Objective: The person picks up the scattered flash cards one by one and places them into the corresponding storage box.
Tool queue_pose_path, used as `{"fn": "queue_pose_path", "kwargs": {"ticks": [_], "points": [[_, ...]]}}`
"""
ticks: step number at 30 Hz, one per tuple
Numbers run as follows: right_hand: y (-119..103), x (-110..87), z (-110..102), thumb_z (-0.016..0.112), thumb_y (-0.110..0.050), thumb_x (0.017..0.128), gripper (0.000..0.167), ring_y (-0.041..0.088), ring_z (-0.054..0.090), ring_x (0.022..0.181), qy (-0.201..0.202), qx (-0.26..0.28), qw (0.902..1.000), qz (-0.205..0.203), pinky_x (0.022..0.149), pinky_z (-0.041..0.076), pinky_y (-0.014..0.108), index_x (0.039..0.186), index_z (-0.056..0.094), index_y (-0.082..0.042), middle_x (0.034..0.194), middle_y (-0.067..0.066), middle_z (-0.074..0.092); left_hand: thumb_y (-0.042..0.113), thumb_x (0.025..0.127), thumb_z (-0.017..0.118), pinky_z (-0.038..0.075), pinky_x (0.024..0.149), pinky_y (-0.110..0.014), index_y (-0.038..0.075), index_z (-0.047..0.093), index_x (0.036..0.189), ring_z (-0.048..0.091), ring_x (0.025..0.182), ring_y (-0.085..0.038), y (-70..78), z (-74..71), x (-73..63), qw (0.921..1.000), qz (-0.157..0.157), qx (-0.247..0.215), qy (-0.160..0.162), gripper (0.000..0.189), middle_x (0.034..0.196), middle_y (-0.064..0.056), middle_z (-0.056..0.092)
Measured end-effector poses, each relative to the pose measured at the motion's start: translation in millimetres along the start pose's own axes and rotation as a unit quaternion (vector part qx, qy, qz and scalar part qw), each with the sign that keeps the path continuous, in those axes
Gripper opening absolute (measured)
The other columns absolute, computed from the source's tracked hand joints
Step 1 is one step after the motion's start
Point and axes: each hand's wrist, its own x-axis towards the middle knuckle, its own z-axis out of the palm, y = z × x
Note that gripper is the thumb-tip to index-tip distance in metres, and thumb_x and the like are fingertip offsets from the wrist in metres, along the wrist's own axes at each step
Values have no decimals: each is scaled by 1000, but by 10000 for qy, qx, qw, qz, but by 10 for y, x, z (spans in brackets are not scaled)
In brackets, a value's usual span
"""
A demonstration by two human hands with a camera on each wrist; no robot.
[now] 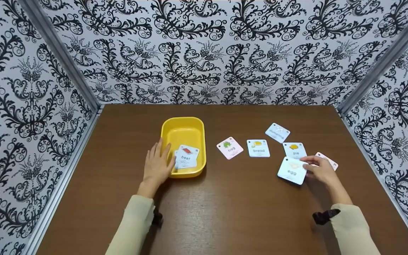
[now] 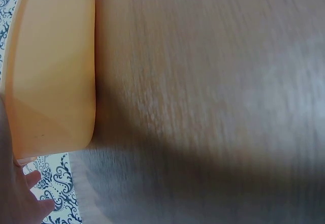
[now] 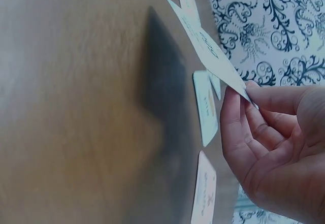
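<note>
My right hand pinches a white card marked "egg" by its edge between thumb and fingers. In the right wrist view the pinched card is tilted and raised off the table, with a dark shadow beside it. The "egg" card overlaps the "pie" card as seen from the head. A pink-edged card is partly behind the right hand. My left hand rests at the left rim of a yellow tray, its fingers spread and fairly straight. Inside the tray lies a "beef" card, over another card.
On the brown table lie a pink "frog" card, a "bread" card and a "dumpling" card, between the tray and the right hand. Patterned walls enclose the table at the back and both sides.
</note>
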Motion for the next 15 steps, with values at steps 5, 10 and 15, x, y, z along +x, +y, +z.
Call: {"fn": "queue_pose_path", "kwargs": {"ticks": [5, 10, 15], "points": [[-148, 34, 81, 58, -9, 99, 38, -1, 59, 84, -73, 63, 9999, -33, 73, 59, 22, 130, 53, 13, 111, 8, 63, 39, 100, 50, 28, 118, -62, 11, 49, 147, 33, 145, -41, 3, -2, 10, 10000, -17, 23, -46, 55, 162, -17, 30], [-306, 85, 218, 57, -6, 99, 38, 0, 61, 84, -182, 296, 9992, -197, 74, 60, 22, 131, 52, 14, 118, 16, 62, 40, 101, 48, 27, 119, -61, 12, 48, 148, 32, 146, -41, 5, -2, 14, 9999, -25, 70, -77, 55, 163, -16, 29], [-478, 162, 405, 56, -2, 98, 36, 1, 62, 83, -298, 534, 9970, -483, 72, 60, 21, 128, 53, 17, 116, 15, 64, 41, 101, 48, 25, 120, -61, 13, 47, 149, 31, 146, -40, 7, -2, 12, 9999, -75, 101, -102, 55, 164, -15, 28]]}}
